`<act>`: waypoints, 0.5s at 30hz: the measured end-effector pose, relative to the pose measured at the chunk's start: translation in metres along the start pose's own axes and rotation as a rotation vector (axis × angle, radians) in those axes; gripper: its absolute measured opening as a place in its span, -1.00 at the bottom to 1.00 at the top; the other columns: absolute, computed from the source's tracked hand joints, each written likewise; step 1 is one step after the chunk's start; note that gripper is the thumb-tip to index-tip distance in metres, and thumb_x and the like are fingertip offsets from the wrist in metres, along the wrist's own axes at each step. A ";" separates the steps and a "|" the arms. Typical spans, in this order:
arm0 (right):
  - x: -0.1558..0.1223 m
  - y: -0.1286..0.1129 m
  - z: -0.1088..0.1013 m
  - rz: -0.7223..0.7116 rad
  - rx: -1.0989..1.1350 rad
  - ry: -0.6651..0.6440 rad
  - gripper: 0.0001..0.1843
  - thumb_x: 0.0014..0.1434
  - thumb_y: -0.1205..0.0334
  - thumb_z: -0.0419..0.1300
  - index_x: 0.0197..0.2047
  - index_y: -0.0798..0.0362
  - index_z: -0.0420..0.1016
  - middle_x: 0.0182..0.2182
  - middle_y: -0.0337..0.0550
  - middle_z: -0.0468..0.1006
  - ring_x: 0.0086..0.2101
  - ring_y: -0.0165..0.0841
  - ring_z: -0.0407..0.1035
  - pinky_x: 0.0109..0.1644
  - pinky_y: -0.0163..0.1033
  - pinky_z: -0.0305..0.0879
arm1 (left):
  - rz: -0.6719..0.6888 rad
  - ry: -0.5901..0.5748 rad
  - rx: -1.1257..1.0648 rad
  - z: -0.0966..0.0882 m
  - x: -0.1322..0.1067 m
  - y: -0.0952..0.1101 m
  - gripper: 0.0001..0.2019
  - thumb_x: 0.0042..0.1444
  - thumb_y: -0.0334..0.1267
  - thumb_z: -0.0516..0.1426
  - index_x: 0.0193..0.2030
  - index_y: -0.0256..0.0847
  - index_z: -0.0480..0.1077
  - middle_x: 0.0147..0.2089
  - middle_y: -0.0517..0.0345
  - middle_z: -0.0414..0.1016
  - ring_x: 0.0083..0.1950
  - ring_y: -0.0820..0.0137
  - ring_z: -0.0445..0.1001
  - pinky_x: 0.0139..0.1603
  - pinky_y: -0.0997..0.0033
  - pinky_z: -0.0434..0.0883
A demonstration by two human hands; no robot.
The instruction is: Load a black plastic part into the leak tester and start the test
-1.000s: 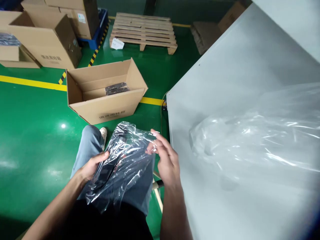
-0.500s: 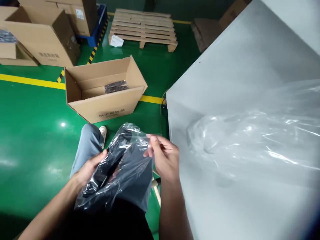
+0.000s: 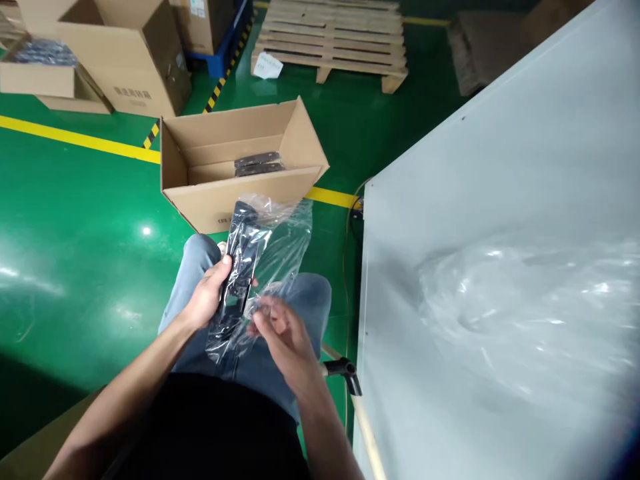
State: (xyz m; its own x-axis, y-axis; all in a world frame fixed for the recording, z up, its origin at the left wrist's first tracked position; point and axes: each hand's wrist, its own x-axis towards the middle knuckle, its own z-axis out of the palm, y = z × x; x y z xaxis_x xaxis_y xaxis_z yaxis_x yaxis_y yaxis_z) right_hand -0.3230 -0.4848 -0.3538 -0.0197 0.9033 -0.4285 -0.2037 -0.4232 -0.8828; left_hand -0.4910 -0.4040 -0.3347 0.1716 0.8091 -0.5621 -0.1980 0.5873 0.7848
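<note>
A long black part lies inside a clear plastic bag, held above my lap. My left hand grips the bagged part along its left side, thumb on top and fingertips showing at the far edge. At the lower right of the bag, my right hand has its fingers curled, with thumb and fingers on the film. The bag's loose film spreads to the right of the part.
An open cardboard box with several dark wrapped parts stands ahead. To the right is a grey-white table with clear plastic bags. Farther off are a wooden pallet and more boxes. A pipe frame stands beside me.
The bagged part has turned more upright and away from me. My right hand has moved from the bag's upper right edge down to its lower right. The view has shifted.
</note>
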 end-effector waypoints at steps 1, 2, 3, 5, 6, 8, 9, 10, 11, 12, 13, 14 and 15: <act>-0.002 0.002 0.008 0.038 0.027 -0.006 -0.51 0.19 -0.26 0.41 -0.13 0.00 0.60 -0.37 -0.17 0.61 -0.39 -0.29 0.56 -0.20 -0.13 0.62 | 0.048 0.047 0.016 0.001 0.001 0.000 -0.22 -0.01 0.55 0.24 -0.25 -0.28 0.60 -0.38 -0.02 0.60 -0.32 0.20 0.59 -0.43 0.38 0.40; -0.003 0.002 0.013 0.065 0.058 0.005 -0.54 0.20 -0.25 0.40 -0.23 0.00 0.58 -0.43 -0.22 0.56 -0.44 -0.34 0.50 -0.23 -0.16 0.60 | 0.091 0.090 0.029 0.001 0.003 -0.001 -0.23 -0.01 0.54 0.25 -0.25 -0.28 0.60 -0.37 -0.01 0.61 -0.30 0.20 0.59 -0.41 0.38 0.42; -0.004 0.000 0.014 0.079 0.081 0.024 -0.54 0.18 -0.25 0.41 -0.28 0.00 0.56 -0.46 -0.26 0.52 -0.47 -0.36 0.46 -0.25 -0.17 0.59 | 0.116 0.119 0.033 -0.001 0.004 -0.001 -0.24 0.00 0.53 0.26 -0.25 -0.28 0.60 -0.36 0.00 0.62 -0.30 0.21 0.59 -0.39 0.38 0.44; -0.004 -0.007 0.005 0.068 0.080 0.064 -0.55 0.14 -0.24 0.45 -0.29 0.00 0.56 -0.47 -0.28 0.49 -0.48 -0.38 0.43 -0.29 -0.19 0.57 | 0.094 0.131 -0.002 -0.007 0.007 0.000 -0.25 0.05 0.50 0.26 -0.21 -0.30 0.61 -0.33 -0.01 0.63 -0.36 0.26 0.57 -0.41 0.39 0.45; -0.003 -0.011 -0.003 0.059 0.062 0.069 -0.55 0.13 -0.23 0.46 -0.29 0.00 0.56 -0.49 -0.29 0.48 -0.49 -0.38 0.41 -0.32 -0.20 0.55 | 0.046 0.114 -0.047 -0.011 0.008 0.002 -0.26 0.08 0.47 0.24 -0.17 -0.32 0.61 -0.32 -0.02 0.64 -0.40 0.29 0.55 -0.44 0.40 0.44; -0.002 -0.020 -0.021 0.029 0.016 0.067 -0.54 0.15 -0.23 0.45 -0.29 0.01 0.56 -0.56 -0.34 0.43 -0.55 -0.41 0.36 -0.40 -0.24 0.47 | -0.072 0.077 -0.177 -0.017 0.010 0.007 -0.30 0.16 0.40 0.23 -0.06 -0.33 0.59 -0.28 -0.05 0.65 -0.44 0.32 0.54 -0.47 0.40 0.44; -0.001 -0.023 -0.028 0.010 -0.004 0.071 -0.54 0.17 -0.23 0.44 -0.30 0.02 0.55 -0.60 -0.36 0.40 -0.58 -0.42 0.33 -0.42 -0.25 0.43 | -0.109 0.077 -0.242 -0.018 0.011 0.009 -0.35 0.19 0.34 0.24 -0.02 -0.32 0.58 -0.25 -0.05 0.66 -0.42 0.31 0.56 -0.45 0.39 0.47; -0.001 -0.027 -0.033 -0.009 -0.024 0.079 -0.55 0.19 -0.23 0.42 -0.30 0.02 0.54 -0.63 -0.38 0.37 -0.60 -0.43 0.32 -0.44 -0.27 0.40 | -0.121 0.085 -0.298 -0.019 0.011 0.011 -0.41 0.21 0.27 0.27 0.01 -0.30 0.57 -0.20 -0.04 0.67 -0.37 0.29 0.58 -0.40 0.38 0.51; -0.001 -0.030 -0.036 -0.029 -0.042 0.087 -0.55 0.20 -0.22 0.41 -0.30 0.02 0.54 -0.66 -0.39 0.35 -0.61 -0.43 0.32 -0.44 -0.27 0.38 | -0.115 0.086 -0.343 -0.018 0.012 0.013 -0.45 0.21 0.22 0.30 0.03 -0.28 0.56 -0.16 -0.03 0.68 -0.32 0.28 0.61 -0.33 0.37 0.55; -0.001 -0.032 -0.038 -0.046 -0.055 0.087 -0.55 0.22 -0.22 0.40 -0.29 0.02 0.53 -0.66 -0.40 0.34 -0.62 -0.43 0.33 -0.43 -0.27 0.38 | -0.103 0.075 -0.376 -0.016 0.011 0.013 -0.44 0.19 0.20 0.32 0.05 -0.27 0.56 -0.14 -0.02 0.67 -0.28 0.27 0.62 -0.28 0.35 0.57; -0.002 -0.035 -0.037 -0.055 -0.064 0.075 -0.55 0.22 -0.23 0.40 -0.29 0.01 0.52 -0.66 -0.40 0.35 -0.62 -0.43 0.34 -0.43 -0.27 0.38 | -0.095 0.048 -0.398 -0.014 0.011 0.012 -0.40 0.16 0.24 0.33 0.07 -0.27 0.55 -0.13 -0.02 0.67 -0.25 0.26 0.62 -0.24 0.35 0.57; -0.004 -0.036 -0.036 -0.052 -0.068 0.049 -0.54 0.22 -0.24 0.39 -0.30 0.01 0.51 -0.66 -0.39 0.36 -0.63 -0.43 0.34 -0.43 -0.26 0.38 | -0.096 0.011 -0.412 -0.011 0.010 0.009 -0.32 0.12 0.33 0.32 0.09 -0.27 0.55 -0.13 -0.03 0.66 -0.23 0.24 0.62 -0.23 0.35 0.57; -0.005 -0.037 -0.035 -0.047 -0.065 0.030 -0.52 0.21 -0.26 0.39 -0.30 0.01 0.51 -0.66 -0.39 0.36 -0.65 -0.43 0.32 -0.45 -0.26 0.38 | -0.100 -0.025 -0.418 -0.008 0.009 0.006 -0.23 0.06 0.43 0.30 0.09 -0.26 0.55 -0.15 -0.04 0.65 -0.22 0.22 0.61 -0.23 0.34 0.56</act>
State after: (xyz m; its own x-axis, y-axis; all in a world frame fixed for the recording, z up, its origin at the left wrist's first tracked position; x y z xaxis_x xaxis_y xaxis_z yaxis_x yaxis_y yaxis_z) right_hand -0.2812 -0.4764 -0.3253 0.0176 0.9200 -0.3914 -0.1400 -0.3854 -0.9121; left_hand -0.4980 -0.3928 -0.3374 0.2320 0.7501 -0.6193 -0.5526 0.6256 0.5507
